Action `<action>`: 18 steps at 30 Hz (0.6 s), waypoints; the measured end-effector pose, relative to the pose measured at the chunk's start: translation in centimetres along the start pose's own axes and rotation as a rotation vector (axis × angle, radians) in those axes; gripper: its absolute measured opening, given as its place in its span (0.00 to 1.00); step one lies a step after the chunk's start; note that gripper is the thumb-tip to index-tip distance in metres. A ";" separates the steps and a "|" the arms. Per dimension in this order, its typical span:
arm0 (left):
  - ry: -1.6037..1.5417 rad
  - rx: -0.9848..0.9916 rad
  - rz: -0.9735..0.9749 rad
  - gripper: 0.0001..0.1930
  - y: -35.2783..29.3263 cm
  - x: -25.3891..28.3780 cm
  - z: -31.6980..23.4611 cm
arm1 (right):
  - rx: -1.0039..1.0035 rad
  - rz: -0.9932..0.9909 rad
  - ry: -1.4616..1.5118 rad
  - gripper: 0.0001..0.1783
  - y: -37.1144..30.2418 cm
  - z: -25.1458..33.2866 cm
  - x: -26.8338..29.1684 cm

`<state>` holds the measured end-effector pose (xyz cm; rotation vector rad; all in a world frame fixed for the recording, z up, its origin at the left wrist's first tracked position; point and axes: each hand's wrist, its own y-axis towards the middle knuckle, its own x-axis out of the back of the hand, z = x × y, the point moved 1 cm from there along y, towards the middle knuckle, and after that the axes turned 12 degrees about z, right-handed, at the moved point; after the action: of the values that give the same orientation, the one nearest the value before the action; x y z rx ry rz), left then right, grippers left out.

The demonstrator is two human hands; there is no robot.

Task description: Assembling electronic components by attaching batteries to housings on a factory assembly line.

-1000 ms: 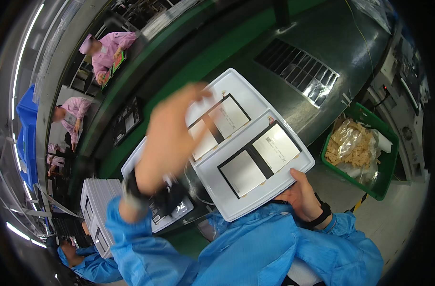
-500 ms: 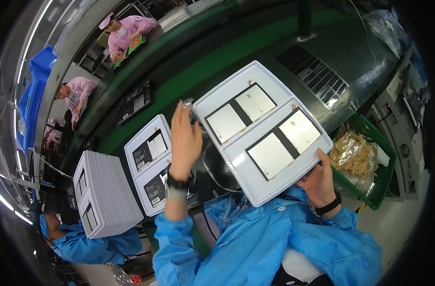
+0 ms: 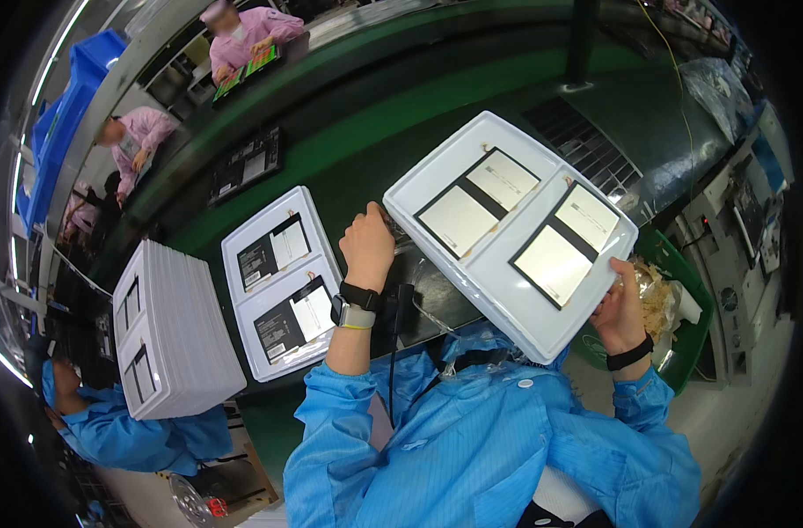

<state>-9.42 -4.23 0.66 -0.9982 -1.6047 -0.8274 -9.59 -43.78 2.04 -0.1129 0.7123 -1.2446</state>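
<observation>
A white two-section tray (image 3: 518,227) is lifted and tilted in front of me. Each section carries a flat silver panel with a black band, such as the upper panel (image 3: 459,220) and the lower panel (image 3: 555,264). Gripping the tray's right edge is my right hand (image 3: 620,312), thumb on the rim. My left hand (image 3: 368,246) is closed in a fist just off the tray's left corner; whatever its fingers hold is hidden. Left of it rests a second white tray (image 3: 259,300) with two black-and-silver flat packs (image 3: 292,326).
A tall stack of white trays (image 3: 186,326) stands at left, beside a blue-clad person (image 3: 155,449). Black cable (image 3: 393,352) hangs near my left wrist. At right sits a green crate (image 3: 705,326) of crumpled tan material. People in pink (image 3: 142,132) work across the line.
The lifted tray has shifted right with my right hand. My left hand has gone from open with extended fingers to a fist, lower and further right.
</observation>
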 end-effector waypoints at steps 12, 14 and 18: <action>-0.196 0.001 0.146 0.10 -6.6 0.1 -2.3 | 0.163 0.073 0.372 0.44 -0.2 -1.8 1.2; -0.193 -0.026 0.054 0.10 -6.7 -0.3 -2.3 | 0.220 0.064 0.338 0.46 -1.5 -3.2 1.0; -0.213 -0.059 -0.033 0.10 -6.0 -0.4 -2.1 | 0.173 0.344 0.636 0.53 -4.7 -6.9 1.0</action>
<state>-14.01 -8.67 0.52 -1.1349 -1.7895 -0.8162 -17.09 -44.29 -1.67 0.5513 1.1104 -0.9987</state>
